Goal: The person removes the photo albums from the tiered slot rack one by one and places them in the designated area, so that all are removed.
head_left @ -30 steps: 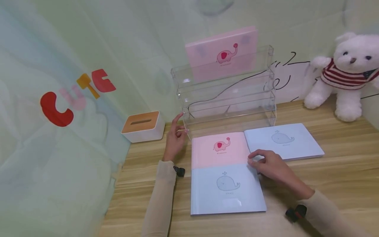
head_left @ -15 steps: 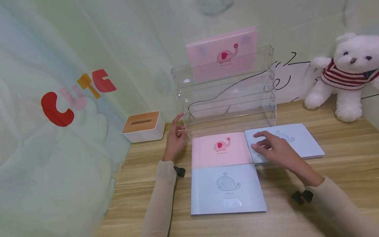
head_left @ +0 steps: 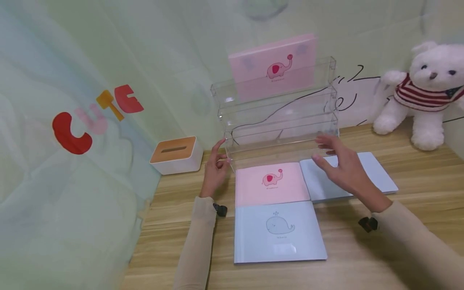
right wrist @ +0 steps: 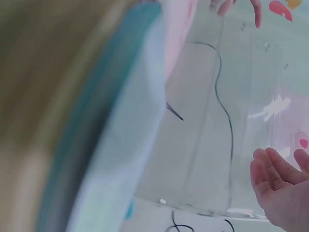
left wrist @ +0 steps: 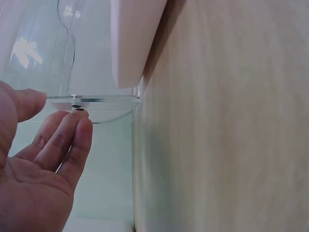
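Clear plastic is forming the rack (head_left: 277, 117), which is standing at the back of the tabletop (head_left: 166, 249) with the upper pink book (head_left: 253, 72) standing in its top tier. The left hand (head_left: 215, 172) appears to be bracing the rack, and light, even pressure is probably serving best here, since so thin a stand would likely be sliding under a hard push. Anything working near the tiers should be passing clear of their front lips. The flat covers are giving fingers little to pinch, so an edge is probably offering the better hold.

The lower pink book (head_left: 272, 193) is lying just in front of the rack, the front blue book (head_left: 279, 227) is lying nearer the person, and the right blue book (head_left: 375, 174) is lying beside the pink one; whether their edges are overlapping is hard to tell.

As for pose, the left hand is resting its fingertips against the rack's left side, its thumb standing apart. The right hand (head_left: 342, 167) is hovering above the right blue book, thumb and fingers spreading well apart and holding nothing.
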{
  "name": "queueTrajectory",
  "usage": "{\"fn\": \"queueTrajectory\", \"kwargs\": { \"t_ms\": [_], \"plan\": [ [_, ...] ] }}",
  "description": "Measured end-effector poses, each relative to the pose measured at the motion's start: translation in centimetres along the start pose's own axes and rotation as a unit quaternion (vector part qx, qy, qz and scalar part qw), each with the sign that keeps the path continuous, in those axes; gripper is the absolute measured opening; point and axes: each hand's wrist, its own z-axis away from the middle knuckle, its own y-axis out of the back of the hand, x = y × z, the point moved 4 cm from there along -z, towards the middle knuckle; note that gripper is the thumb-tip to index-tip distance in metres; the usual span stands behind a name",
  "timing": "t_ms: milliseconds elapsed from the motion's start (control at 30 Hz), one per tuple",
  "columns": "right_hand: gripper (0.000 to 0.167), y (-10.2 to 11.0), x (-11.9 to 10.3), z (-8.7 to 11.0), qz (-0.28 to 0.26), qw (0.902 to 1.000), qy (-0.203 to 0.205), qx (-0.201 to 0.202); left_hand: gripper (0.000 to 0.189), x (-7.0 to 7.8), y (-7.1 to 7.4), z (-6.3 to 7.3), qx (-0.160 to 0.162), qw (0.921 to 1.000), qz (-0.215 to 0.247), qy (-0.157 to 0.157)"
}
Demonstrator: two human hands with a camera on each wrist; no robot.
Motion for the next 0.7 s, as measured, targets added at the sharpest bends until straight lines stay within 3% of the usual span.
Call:
{"fn": "queueTrajectory", "kwargs": {
  "t_ms": [400,700],
  "plan": [
    [0.068,2.9,-0.9,-4.5,-0.011,0.9993,0.031,0.017,0.08,0.1,-0.1,0.1,0.003,1.0,-0.005,0.005],
    [0.061,4.5,-1.2,-7.3,-0.03,0.9951,0.048,0.081,0.08,0.2,0.0,0.1,0.003,0.9999,-0.001,0.011]
  ]
}}
